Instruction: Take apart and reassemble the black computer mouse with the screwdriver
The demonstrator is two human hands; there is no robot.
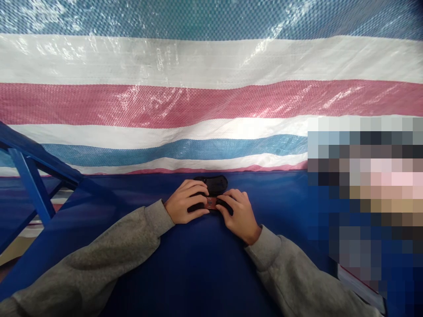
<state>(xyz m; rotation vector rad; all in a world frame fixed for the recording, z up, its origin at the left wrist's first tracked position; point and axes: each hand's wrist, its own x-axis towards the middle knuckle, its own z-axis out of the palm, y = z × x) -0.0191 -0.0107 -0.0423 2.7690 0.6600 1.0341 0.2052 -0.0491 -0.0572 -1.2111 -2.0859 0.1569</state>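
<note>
Blue bench (pixel 205 268) with a small reddish-brown object (pixel 211 203) near its far edge, between the left hand (pixel 187 202) and the right hand (pixel 240 213). Each grip is closed on one end; the hands hide most of its outline. Just beyond lies a black object (pixel 218 184), partly covered. Striped sheeting (pixel 211 105) rises behind; a blue frame (pixel 33 185) is cut off at left; a pixelated patch (pixel 363 211) obscures the right.

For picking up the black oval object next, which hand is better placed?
Probably the left hand: in the picture, its fingers overlap the left end of the black oval object; the right hand lies lower. Both seem to hold the small reddish-centred object.
</note>
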